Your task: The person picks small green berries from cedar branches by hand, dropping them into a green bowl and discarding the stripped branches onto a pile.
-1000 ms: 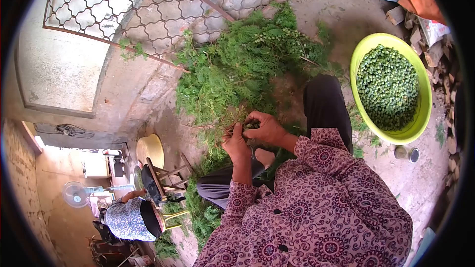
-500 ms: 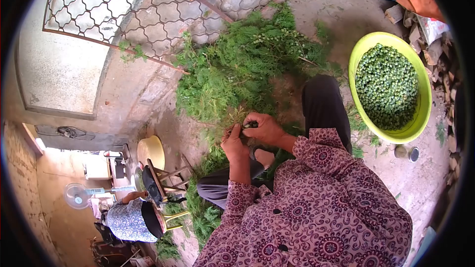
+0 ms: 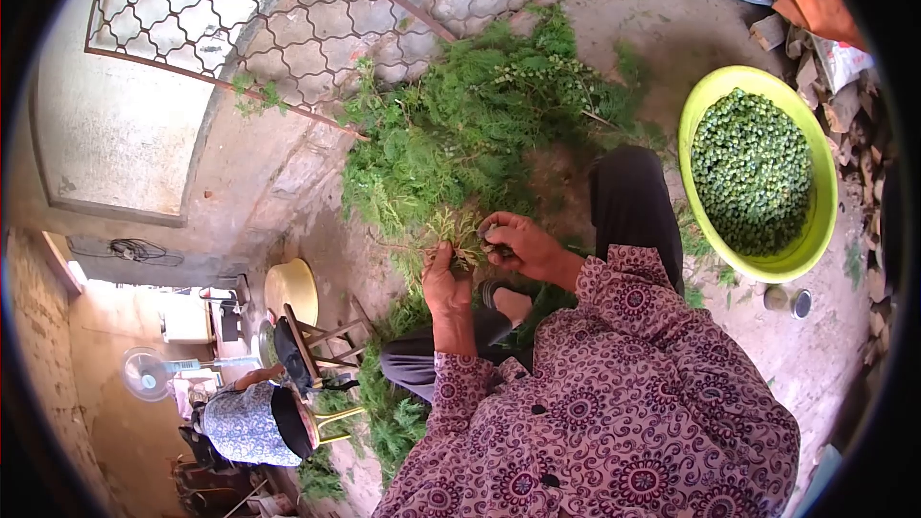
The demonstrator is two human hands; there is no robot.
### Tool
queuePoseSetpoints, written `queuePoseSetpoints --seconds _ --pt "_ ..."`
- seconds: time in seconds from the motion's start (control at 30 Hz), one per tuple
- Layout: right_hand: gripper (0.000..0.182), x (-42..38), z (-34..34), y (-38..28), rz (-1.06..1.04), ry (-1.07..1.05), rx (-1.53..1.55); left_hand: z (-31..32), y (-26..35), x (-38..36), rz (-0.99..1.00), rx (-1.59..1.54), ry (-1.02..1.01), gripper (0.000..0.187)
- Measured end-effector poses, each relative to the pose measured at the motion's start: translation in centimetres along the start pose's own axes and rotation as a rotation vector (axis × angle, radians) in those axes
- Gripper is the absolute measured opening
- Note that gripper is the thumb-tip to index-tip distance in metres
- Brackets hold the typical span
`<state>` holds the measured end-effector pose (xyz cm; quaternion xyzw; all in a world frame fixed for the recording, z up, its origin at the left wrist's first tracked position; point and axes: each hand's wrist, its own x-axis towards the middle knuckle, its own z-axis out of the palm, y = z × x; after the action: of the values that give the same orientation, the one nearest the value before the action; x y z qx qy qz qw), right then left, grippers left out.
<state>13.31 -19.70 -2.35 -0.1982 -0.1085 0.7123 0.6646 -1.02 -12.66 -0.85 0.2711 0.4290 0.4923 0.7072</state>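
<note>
My left hand [image 3: 449, 290] is closed, pinching a leafy sprig [image 3: 455, 234] with yellowish-green, feathery leaves. Close beside it on the right, my right hand [image 3: 526, 247] is curled shut at the sprig's edge. Something small and dark shows between its fingers, too small to make out. Just beyond both hands lies a big heap of green feathery branches [image 3: 451, 134], some bearing small green berries. To the right stands a yellow-green basin [image 3: 827, 194] holding many round green berries [image 3: 750, 168].
A metal can [image 3: 789, 300] stands below the basin. Firewood [image 3: 842, 101] lines the right edge. At upper left leans a metal lattice gate [image 3: 403, 2]. Another person [image 3: 251, 422] sits at lower left near a fan [image 3: 146, 374], a wooden stool and a yellowish tub [image 3: 293, 290].
My right hand has moved slightly right, away from my left fingers, opening a small gap. More of the sprig shows above my left hand, which has dropped a little.
</note>
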Motion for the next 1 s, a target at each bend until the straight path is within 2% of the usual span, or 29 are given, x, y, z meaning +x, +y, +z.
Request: queuePoseSetpoints --seconds 0.07,0.27,0.33,0.47,0.53,0.6,0.67,0.73,0.8,0.87,1.0 --pt "0.011 -0.1 0.0 -0.3 0.018 -0.003 0.014 0.2 0.2 -0.3 0.009 0.008 -0.158 0.012" --pt "0.013 0.0 -1.2 -1.8 -0.067 0.037 0.011 0.3 0.3 -1.6 0.093 0.147 -0.293 0.013" --pt "0.012 -0.8 -0.8 -3.3 -0.166 0.064 0.059 0.3 0.6 -2.0 0.127 0.162 -0.316 0.016" --pt "0.017 -4.8 -0.5 -9.5 -0.498 0.109 -0.08 -0.7 0.8 -2.2 0.121 0.219 -0.31 0.015" --pt "0.019 -7.2 -0.5 -12.5 -0.705 0.232 -0.11 -1.3 1.0 -2.3 0.133 0.236 -0.298 0.014" --pt "0.021 -9.9 -3.4 -15.3 -0.895 0.416 -0.456 -2.0 1.2 -2.1 0.183 0.293 -0.279 0.013" --pt "0.022 -13.6 -6.0 -18.0 -1.039 0.676 -0.602 -1.6 2.1 -2.9 0.162 0.228 -0.27 0.012" --pt "0.028 -17.5 -11.2 -20.6 -1.105 0.941 -0.877 -1.7 2.6 -3.4 0.137 0.17 -0.251 0.012" --pt "0.037 -20.5 -15.4 -22.0 -0.944 1.471 -1.859 -2.1 2.7 -3.4 0.152 0.112 -0.249 0.011" --pt "0.046 -23.5 -17.7 -21.0 -0.293 1.699 -2.152 -2.1 2.5 -3.4 0.157 0.085 -0.228 0.011" --pt "0.032 -25.9 -21.4 -19.7 -0.146 1.537 -1.846 -2.9 2.6 -3.4 0.162 0.092 -0.246 0.011"
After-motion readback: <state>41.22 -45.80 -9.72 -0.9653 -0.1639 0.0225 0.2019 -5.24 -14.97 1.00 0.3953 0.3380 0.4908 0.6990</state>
